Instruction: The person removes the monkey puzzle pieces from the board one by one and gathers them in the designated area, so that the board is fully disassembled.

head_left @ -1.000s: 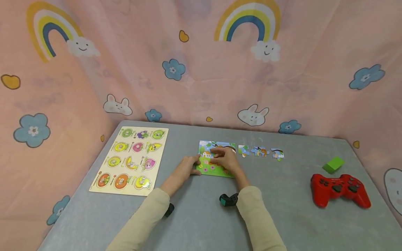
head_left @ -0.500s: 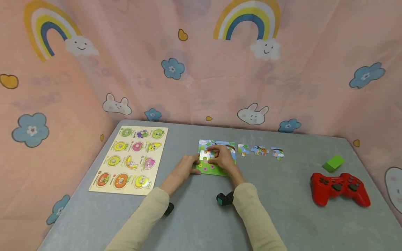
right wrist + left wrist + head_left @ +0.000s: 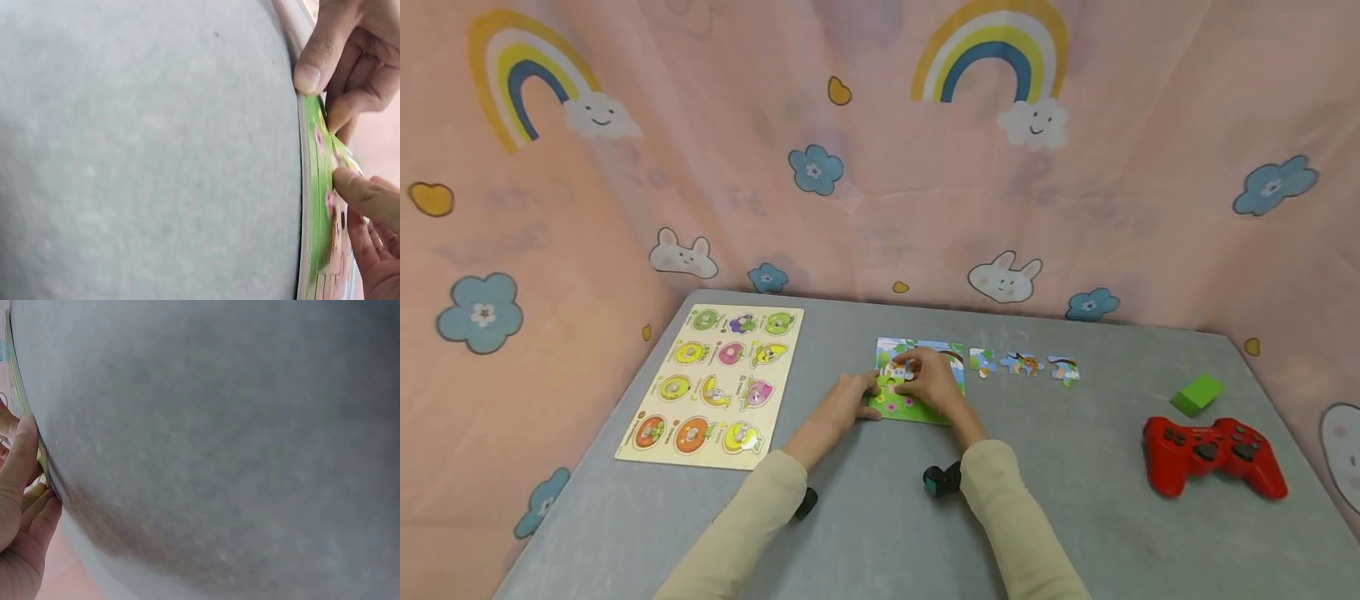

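A small jigsaw puzzle board (image 3: 907,408) with a green meadow picture lies at the middle of the table in the head view. My left hand (image 3: 847,398) grips its near left corner, thumb along the near edge and fingers at the left side. Over the picture, my right hand (image 3: 934,380) pinches a puzzle piece (image 3: 892,372) with a house on it. In the right wrist view that piece (image 3: 343,154) looks tilted against the board, partly hidden by fingers. The left wrist view shows mostly grey tabletop, with fingers (image 3: 45,519) at the board's edge.
Three loose puzzle pieces (image 3: 1022,363) lie in a row right of the board. A wooden fruit puzzle (image 3: 707,387) lies at the left. On the right are a green block (image 3: 1197,395) and a red game controller (image 3: 1214,457). A pink printed curtain (image 3: 880,208) stands behind the table.
The house piece was tilted up and glinting half a second ago and now lies flatter over the board. My right hand has shifted slightly left since one second ago; my left hand stays put.
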Demonstrator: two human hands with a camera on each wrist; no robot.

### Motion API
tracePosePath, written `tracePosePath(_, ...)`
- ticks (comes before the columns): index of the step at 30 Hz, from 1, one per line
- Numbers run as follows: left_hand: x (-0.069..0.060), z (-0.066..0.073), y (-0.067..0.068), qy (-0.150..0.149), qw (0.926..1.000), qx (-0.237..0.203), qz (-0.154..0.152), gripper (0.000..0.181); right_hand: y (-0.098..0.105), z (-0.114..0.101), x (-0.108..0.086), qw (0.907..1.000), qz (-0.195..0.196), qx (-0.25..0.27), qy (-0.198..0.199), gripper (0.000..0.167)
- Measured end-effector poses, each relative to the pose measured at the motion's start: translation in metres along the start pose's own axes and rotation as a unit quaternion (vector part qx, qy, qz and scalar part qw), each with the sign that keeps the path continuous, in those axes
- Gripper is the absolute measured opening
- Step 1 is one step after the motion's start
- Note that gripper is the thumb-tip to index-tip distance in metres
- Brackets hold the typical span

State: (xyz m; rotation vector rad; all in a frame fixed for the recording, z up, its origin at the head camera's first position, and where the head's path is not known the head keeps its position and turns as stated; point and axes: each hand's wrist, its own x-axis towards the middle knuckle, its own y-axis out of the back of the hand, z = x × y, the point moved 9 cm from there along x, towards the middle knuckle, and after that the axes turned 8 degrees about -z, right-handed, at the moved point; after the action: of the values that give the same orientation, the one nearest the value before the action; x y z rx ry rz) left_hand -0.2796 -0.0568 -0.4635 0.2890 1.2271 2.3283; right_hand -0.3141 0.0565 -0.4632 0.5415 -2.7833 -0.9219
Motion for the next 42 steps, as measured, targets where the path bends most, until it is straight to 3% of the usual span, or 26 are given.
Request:
tracePosePath(11,0.001,0.001,0.0,-0.005,0.9999,-0.009,-0.002,0.041,0.01,0.029,-0.006,0.9903,-0.013,0.135,-0.031,0.036)
tracePosePath(22,-0.001,0.0,-0.001,0.006,0.9998,-0.019,0.002,0.056,0.012,0.046,-0.015,0.9502,-0.05,0.297,-0.078,0.044)
tracePosePath(25,-0.002,-0.001,-0.002,0.01,0.9998,-0.019,0.001,0.056,0.014,0.052,-0.019,0.9444,-0.055,0.311,-0.091,0.046)
tracePosePath(31,-0.003,-0.001,-0.002,0.018,0.9995,-0.026,-0.004,0.055,0.026,0.064,-0.028,0.9439,-0.045,0.308,-0.109,0.049)
tracePosePath(36,-0.004,0.0,0.0,0.014,0.9998,-0.017,0.0,0.037,0.035,0.065,-0.036,0.9403,-0.058,0.322,-0.094,0.05)
tracePosePath(42,-0.003,-0.001,-0.001,0.017,0.9996,-0.025,-0.001,0.037,0.046,0.073,-0.048,0.9409,-0.052,0.322,-0.092,0.049)
